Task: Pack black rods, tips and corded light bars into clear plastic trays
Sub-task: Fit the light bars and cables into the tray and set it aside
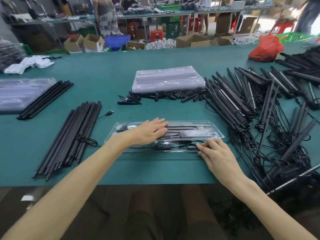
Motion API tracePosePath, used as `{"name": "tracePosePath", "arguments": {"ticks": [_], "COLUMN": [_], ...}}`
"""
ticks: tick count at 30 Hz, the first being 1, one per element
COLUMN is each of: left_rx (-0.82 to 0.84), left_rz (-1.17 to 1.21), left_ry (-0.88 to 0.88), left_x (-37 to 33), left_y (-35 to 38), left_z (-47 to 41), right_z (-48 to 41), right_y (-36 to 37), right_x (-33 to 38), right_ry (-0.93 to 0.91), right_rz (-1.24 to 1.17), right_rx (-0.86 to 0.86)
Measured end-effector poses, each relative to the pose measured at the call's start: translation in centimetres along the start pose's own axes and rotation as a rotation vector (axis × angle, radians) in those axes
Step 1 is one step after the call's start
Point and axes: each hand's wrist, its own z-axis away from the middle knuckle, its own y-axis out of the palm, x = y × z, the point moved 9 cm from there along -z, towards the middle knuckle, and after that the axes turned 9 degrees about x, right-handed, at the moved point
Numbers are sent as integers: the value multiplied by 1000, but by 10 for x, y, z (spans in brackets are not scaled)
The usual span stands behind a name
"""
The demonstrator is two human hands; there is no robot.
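Observation:
A clear plastic tray [214, 133] lies in front of me on the green table, with black parts inside. My left hand [152, 130] lies flat on the tray's middle, fingers straight. My right hand [216, 151] rests at the tray's near right corner, and its fingertips touch a black cord [187, 146] with an inline controller [161, 146]. Black rods [72, 137] lie in a bundle to the left. Black tips [166, 97] are piled behind the tray. Corded light bars [259, 108] are heaped on the right.
A stack of clear trays [168, 78] stands beyond the tips. Another tray stack [17, 94] with rods [46, 99] leaning on it is at far left. A red bag [265, 49] sits at back right. White packets [29, 64] lie at back left. Boxes and benches stand beyond the table.

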Motion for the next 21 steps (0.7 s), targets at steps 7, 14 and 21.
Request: {"name": "tracePosePath", "arguments": {"ticks": [7,14,21], "left_rx": [-147,-186,-214], "left_rz": [-97,-230,-239], "left_ry": [3,-25,-25], "left_x": [-12,-10,-11], "left_y": [18,31,32], "left_z": [-14,-14,-14], "right_z": [15,28,27], "right_y": [7,2,-13], "right_x": [7,17,7], "right_ry": [3,-1,52], "right_rz": [201,252,34], "right_rx": [57,161,185]}}
